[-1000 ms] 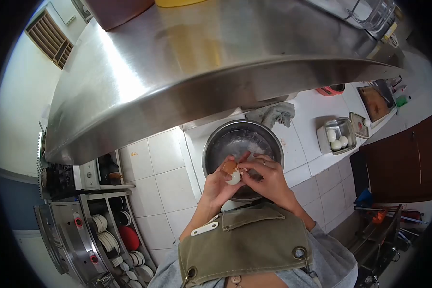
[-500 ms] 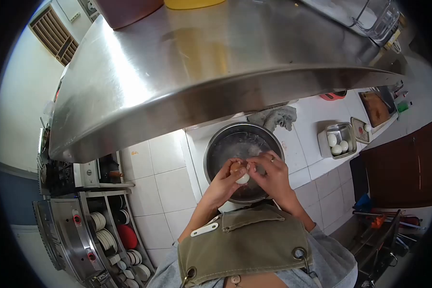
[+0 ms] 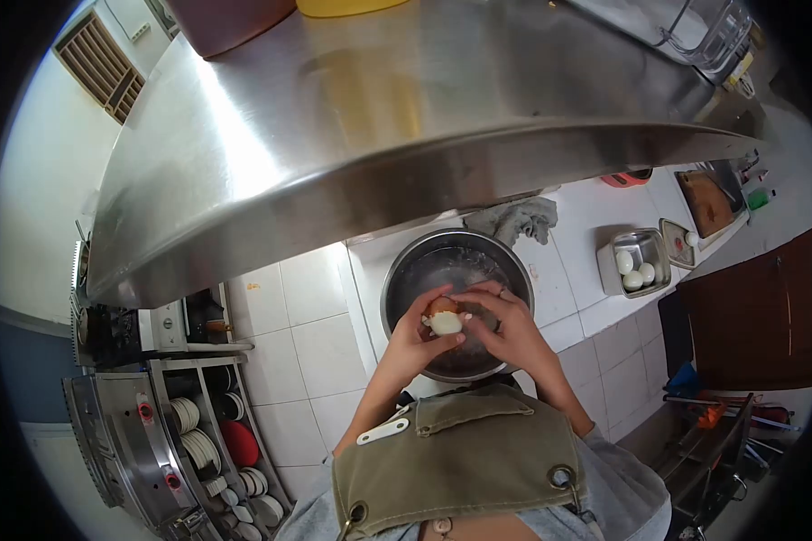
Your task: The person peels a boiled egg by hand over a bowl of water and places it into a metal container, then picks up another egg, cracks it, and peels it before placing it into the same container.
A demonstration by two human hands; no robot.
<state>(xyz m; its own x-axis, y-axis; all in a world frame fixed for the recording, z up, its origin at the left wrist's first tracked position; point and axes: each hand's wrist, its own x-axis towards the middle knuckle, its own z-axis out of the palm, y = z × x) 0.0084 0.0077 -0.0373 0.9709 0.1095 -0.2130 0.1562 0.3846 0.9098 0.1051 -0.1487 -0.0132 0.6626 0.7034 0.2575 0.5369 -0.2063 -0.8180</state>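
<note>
An egg (image 3: 445, 321) is held over a round metal pot (image 3: 524, 279); brown shell covers its upper part, and bare white shows on the lower part. My left hand (image 3: 412, 334) grips it from the left, fingers above and thumb below. From the right, my right hand (image 3: 512, 326) has its fingertips against the egg's side, with a small shell piece near them. Dark water (image 3: 442, 266) fills the pot behind my hands.
A steel shelf (image 3: 352, 117) overhangs the pot. On the white counter (image 3: 559, 316) lie a grey cloth (image 3: 520, 219), a metal container (image 3: 612, 270) with several white eggs, a lid and a brown board (image 3: 705, 203). A plate rack (image 3: 266, 451) stands lower left.
The egg has moved slightly left and up and shows more bare white. My right hand's fingers have shifted and spread a little beside it.
</note>
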